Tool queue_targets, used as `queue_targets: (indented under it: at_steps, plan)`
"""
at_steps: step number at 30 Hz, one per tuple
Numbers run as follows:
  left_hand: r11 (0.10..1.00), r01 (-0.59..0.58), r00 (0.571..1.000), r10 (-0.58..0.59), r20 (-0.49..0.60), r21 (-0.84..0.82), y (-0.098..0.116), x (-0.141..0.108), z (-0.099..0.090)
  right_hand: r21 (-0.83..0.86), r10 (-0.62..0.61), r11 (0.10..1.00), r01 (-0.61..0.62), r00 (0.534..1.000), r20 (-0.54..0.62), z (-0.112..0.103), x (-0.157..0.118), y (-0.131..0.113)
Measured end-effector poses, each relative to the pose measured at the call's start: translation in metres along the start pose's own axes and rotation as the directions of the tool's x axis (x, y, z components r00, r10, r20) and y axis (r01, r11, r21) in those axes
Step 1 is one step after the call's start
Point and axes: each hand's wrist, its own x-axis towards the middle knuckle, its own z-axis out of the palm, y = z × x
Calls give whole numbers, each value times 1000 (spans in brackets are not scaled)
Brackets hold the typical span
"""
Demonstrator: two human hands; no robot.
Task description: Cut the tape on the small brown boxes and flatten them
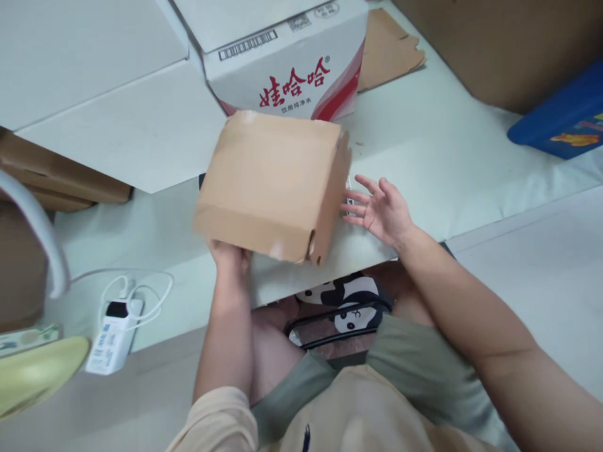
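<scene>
A brown cardboard box (273,179) with its lid folded down is tilted above the pale table, slightly blurred. My left hand (228,256) grips it from below at the near left corner; most of the fingers are hidden under the box. To the right of the box, my right hand (382,210) is open, fingers spread and palm facing the box's side. Its fingertips are close to that side, and I cannot tell whether they touch. A small object with dark marks (349,196) shows partly behind those fingertips.
A white carton with red lettering (292,78) stands behind the box, beside flat cardboard (389,47). White boxes (113,107) rise at the left. A white power strip (114,339) with a cable lies front left, near a yellow-green item (44,373). A blue container (563,119) is at right.
</scene>
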Motion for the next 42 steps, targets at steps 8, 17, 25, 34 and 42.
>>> queue_targets:
  at_steps: [8,17,25,34,42]
  plan:
    - [923,-267,938,183,295,276,-9,-3,-19,-120,-13,993,4,997,-71,-8,12,10]
    - [992,-51,999,50,8,117,-2,-5,-14,-115,11,993,-36,978,-208,-14,-19,-21]
    - [974,168,982,-179,-61,-151,13,-9,1,1,-370,883,469,698,-613,-16,-87,-38]
    - [970,196,980,-190,54,-144,12,-10,11,-292,-474,862,413,455,-754,-50,-60,-65]
    - [977,175,980,-161,117,-119,9,-6,20,-477,-546,837,267,431,-718,-32,57,-124]
